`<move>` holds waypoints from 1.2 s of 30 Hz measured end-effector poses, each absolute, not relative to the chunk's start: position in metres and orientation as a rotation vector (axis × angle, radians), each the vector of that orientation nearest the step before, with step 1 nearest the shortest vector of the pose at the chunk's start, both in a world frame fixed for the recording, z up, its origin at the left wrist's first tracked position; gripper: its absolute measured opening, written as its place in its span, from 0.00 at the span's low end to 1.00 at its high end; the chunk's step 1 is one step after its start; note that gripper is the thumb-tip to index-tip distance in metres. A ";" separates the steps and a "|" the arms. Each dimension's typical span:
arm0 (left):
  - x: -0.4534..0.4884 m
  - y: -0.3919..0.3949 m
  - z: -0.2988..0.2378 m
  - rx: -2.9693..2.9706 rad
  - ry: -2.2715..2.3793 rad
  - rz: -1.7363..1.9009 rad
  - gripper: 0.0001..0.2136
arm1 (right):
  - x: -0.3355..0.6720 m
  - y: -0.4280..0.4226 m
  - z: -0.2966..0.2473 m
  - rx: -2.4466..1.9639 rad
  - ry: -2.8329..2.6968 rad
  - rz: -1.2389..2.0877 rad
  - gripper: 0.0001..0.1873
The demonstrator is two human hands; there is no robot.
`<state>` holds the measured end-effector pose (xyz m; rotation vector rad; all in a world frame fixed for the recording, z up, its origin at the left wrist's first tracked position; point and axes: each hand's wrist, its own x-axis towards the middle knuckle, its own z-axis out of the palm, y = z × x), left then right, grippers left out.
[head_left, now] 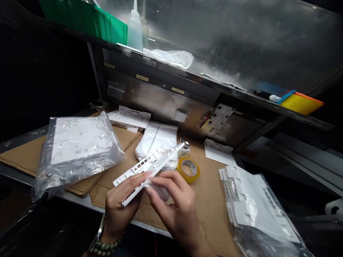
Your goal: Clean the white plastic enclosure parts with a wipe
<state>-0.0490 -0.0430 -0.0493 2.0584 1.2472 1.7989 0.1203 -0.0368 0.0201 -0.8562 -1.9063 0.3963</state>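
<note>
A white plastic panel with rows of slots is held tilted above the bench. My left hand grips it by its near end, fingers wrapped over the edge. My right hand pinches close against the panel's near edge. Something small and whitish shows at its fingertips, too hidden to name. Behind the panel lie a stack of white sheets or pouches, a roll of yellow tape and a small bottle with a metal top.
Bagged white panels lie at left and right. Loose panels stand at the back left and back right. Cardboard covers the bench. A metal shelf overhead bears a green bin and a squeeze bottle.
</note>
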 end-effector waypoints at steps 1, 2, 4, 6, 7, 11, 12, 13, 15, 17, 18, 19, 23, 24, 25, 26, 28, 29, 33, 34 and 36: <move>-0.048 -0.045 -0.049 2.062 1.225 1.789 0.21 | 0.116 -0.040 0.016 -0.853 -1.897 0.402 0.10; -0.047 -0.046 -0.050 2.069 1.218 1.794 0.21 | 0.114 -0.041 0.012 -0.868 -1.879 0.392 0.09; -0.045 -0.049 -0.050 2.101 1.227 1.811 0.23 | 0.114 -0.039 0.009 -0.926 -1.821 0.338 0.08; -0.044 -0.052 -0.051 2.120 1.241 1.817 0.23 | 0.117 -0.039 0.009 -0.957 -1.775 0.308 0.08; -0.044 -0.053 -0.052 2.116 1.241 1.804 0.23 | 0.118 -0.040 0.009 -0.945 -1.777 0.314 0.08; -0.043 -0.054 -0.053 2.099 1.205 1.753 0.20 | 0.121 -0.043 0.012 -0.868 -1.839 0.359 0.08; -0.043 -0.054 -0.054 2.117 1.203 1.759 0.21 | 0.123 -0.042 0.013 -0.883 -1.825 0.356 0.08; -0.042 -0.054 -0.055 2.136 1.204 1.773 0.22 | 0.125 -0.040 0.013 -0.911 -1.793 0.344 0.07; -0.040 -0.053 -0.057 2.164 1.207 1.789 0.23 | 0.127 -0.039 0.013 -0.966 -1.729 0.325 0.06; -0.039 -0.052 -0.058 2.156 1.188 1.771 0.22 | 0.126 -0.042 0.012 -0.965 -1.735 0.338 0.06; -0.039 -0.053 -0.058 2.147 1.166 1.750 0.22 | 0.124 -0.046 0.012 -0.936 -1.770 0.353 0.07; -0.040 -0.053 -0.058 2.139 1.142 1.732 0.21 | 0.123 -0.049 0.011 -0.897 -1.810 0.373 0.07; -0.039 -0.055 -0.057 2.146 1.141 1.764 0.21 | 0.128 -0.049 0.013 -0.870 -1.805 0.404 0.07; -0.039 -0.056 -0.057 2.148 1.156 1.799 0.21 | 0.134 -0.043 0.014 -0.917 -1.754 0.387 0.06; -0.038 -0.057 -0.057 2.149 1.164 1.827 0.22 | 0.142 -0.035 0.016 -0.970 -1.699 0.354 0.05; -0.037 -0.058 -0.057 2.150 1.161 1.849 0.22 | 0.152 -0.026 0.018 -1.022 -1.643 0.309 0.05; -0.035 -0.059 -0.057 2.158 1.143 1.870 0.21 | 0.171 -0.011 0.020 -1.104 -1.557 0.219 0.05; -0.035 -0.060 -0.057 2.165 1.132 1.871 0.21 | 0.178 -0.006 0.021 -1.128 -1.535 0.183 0.05; -0.036 -0.061 -0.061 2.161 1.135 1.828 0.20 | 0.179 -0.016 0.018 -1.127 -1.575 0.175 0.06; -0.037 -0.060 -0.062 2.175 1.133 1.816 0.20 | 0.173 -0.024 0.016 -1.097 -1.618 0.194 0.06; -0.038 -0.059 -0.065 2.221 1.118 1.799 0.20 | 0.158 -0.042 0.013 -1.015 -1.722 0.213 0.06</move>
